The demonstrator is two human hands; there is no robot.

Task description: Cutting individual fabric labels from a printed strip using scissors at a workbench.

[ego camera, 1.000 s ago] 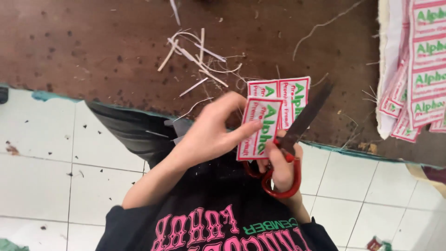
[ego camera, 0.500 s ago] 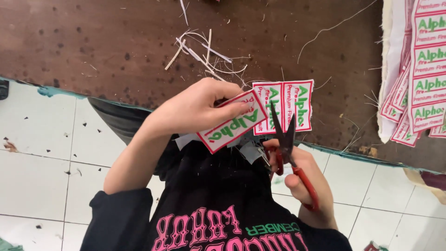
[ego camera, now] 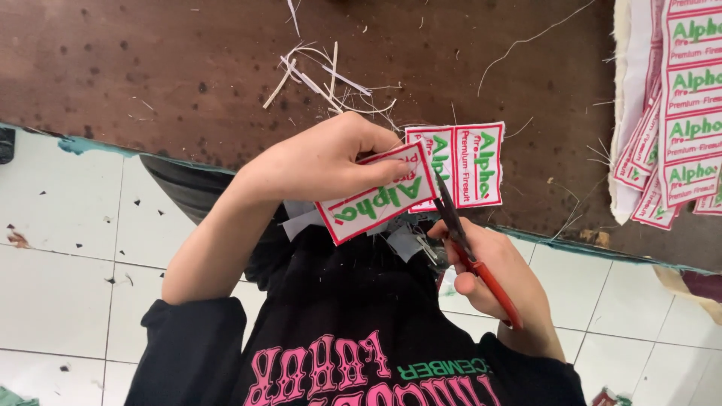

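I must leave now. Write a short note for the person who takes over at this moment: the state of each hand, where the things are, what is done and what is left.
Left hand: holds a strip of white patches with red borders and green lettering, pinching the nearest patch.
Right hand: grips red-handled scissors, blades at the strip's edge beside the pinched patch.
Things: loose white trimmings lie on the brown table; a pile of similar patches lies at the table's right end.
Done: trimmings show that some cutting has happened.
Left: the held patches are joined in one strip, not yet separated.
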